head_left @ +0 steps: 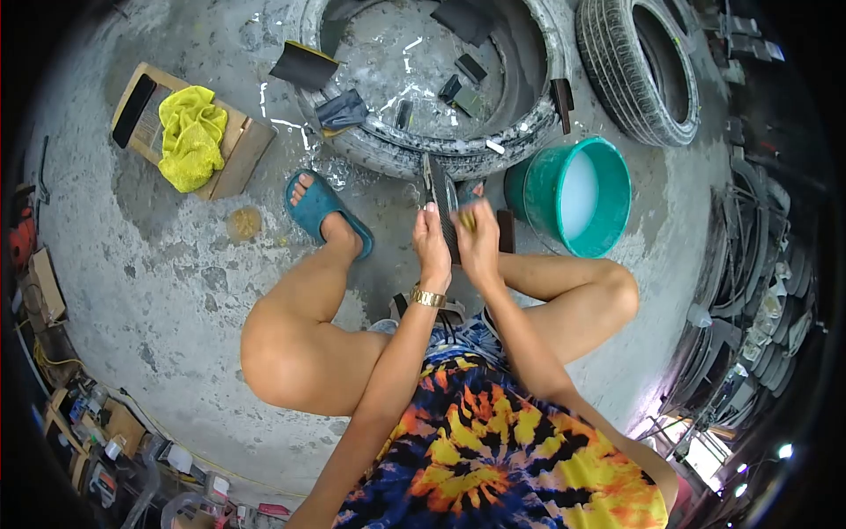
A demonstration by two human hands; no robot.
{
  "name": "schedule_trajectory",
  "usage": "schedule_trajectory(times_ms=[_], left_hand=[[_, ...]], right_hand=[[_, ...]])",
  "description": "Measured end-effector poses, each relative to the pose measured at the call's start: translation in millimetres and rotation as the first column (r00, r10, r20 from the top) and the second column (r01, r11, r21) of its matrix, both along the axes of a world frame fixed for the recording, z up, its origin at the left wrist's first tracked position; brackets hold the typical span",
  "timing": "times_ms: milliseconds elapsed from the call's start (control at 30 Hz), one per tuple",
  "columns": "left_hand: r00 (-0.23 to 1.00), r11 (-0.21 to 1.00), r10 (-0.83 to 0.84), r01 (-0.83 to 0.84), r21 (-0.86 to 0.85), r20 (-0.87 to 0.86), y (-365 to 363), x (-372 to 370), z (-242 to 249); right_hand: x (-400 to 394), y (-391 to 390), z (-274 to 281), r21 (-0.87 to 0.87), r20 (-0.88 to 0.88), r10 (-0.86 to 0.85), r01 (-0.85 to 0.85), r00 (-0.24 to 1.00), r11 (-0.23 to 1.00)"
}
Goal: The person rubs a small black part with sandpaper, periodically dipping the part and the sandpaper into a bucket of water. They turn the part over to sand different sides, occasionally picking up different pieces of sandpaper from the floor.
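Between my knees a long dark strip with a carbon-like weave [441,196] stands with its far end against the tyre [379,152] lying flat on the floor. My left hand [431,249], with a gold watch on the wrist, is closed on the strip's left side. At its right side my right hand [478,245] is closed, fingers slightly blurred, around a small yellowish piece [468,219]. Exactly what this piece is I cannot tell.
A green bucket of cloudy liquid [564,198] stands to the right, a second tyre [630,75] beyond it. At left a cardboard box [238,152] carries a yellow cloth [191,137]. Dark sheets, one yellow-edged [302,67], lie over the flat tyre, with small blocks inside its ring.
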State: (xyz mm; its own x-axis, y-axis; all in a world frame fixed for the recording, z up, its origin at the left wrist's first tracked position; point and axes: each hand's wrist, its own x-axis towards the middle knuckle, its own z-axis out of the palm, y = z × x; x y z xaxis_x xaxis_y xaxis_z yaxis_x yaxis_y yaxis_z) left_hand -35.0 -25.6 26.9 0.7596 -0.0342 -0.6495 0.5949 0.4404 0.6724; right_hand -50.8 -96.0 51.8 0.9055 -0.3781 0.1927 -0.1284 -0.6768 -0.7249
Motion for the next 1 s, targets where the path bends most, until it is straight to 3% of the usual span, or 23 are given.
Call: schedule_trajectory(times_ms=[67, 133, 267, 333, 367, 467, 567, 667, 800, 833, 933, 1000], left_hand=[[0.997, 0.996, -0.069, 0.067, 0.061, 0.029, 4.7, -3.2, 2.6], [0.998, 0.998, -0.058, 0.058, 0.022, 0.001, 8.5, -8.4, -3.7], [0.998, 0.996, 0.006, -0.011, -0.086, -0.062, 5.6, 2.0, 4.7], [0.999, 1.000, -0.026, 0.026, -0.001, -0.040, 7.7, -0.4, 10.0], [0.999, 0.999, -0.038, 0.038, -0.013, -0.030, 8.6, 1.8, 7.7], [0.998, 0.995, -0.037, 0.033, -0.090, -0.042, 13.0, -3.0, 14.0], [0.998, 0.997, -0.025, 0.021, -0.077, -0.051, 9.6, 4.2, 10.7], [0.998, 0.990, 0.009, -0.019, -0.139, -0.070, 7.4, 3.5, 14.6], [0.995, 0.997, -0.005, -0.003, -0.082, -0.100, 8.3, 9.1, 16.1], [0.995, 0.997, -0.008, 0.000, -0.083, -0.101, 7.1, 9.9, 15.2], [0.999, 0.995, 0.018, -0.022, -0.093, -0.048, 5.4, 4.7, 14.0], [0.997, 0.992, 0.008, -0.018, -0.127, -0.080, 8.0, 7.5, 18.4]], right_hand=[[43.4, -6.8, 2.3, 0.113, -0.196, -0.113, 0.137, 0.974, 0.984], [30.5, -9.0, -18.0, 0.047, -0.144, -0.092, 0.099, 0.985, 0.994], [-14.1, 0.3, 7.2, 0.193, -0.096, -0.025, 0.043, 0.995, 0.980], [16.3, -12.8, 1.3, 0.180, -0.191, -0.022, 0.057, 0.981, 0.982], [34.7, -19.0, -11.6, 0.183, -0.125, -0.001, 0.024, 0.992, 0.983], [-5.8, -3.4, 16.4, 0.276, -0.242, -0.013, 0.082, 0.970, 0.958], [-33.8, -1.8, 23.8, 0.245, -0.187, 0.089, -0.041, 0.978, 0.969], [9.8, -13.8, 2.5, 0.212, -0.142, 0.005, 0.025, 0.990, 0.977], [-52.7, 8.8, 33.1, 0.285, -0.159, 0.080, -0.032, 0.984, 0.958], [-47.1, 2.6, 32.4, 0.237, -0.110, 0.120, -0.092, 0.987, 0.967], [2.4, -16.5, 8.4, 0.218, -0.128, 0.068, -0.039, 0.989, 0.975], [-12.4, -8.8, 10.7, 0.227, -0.100, 0.067, -0.043, 0.993, 0.973]])
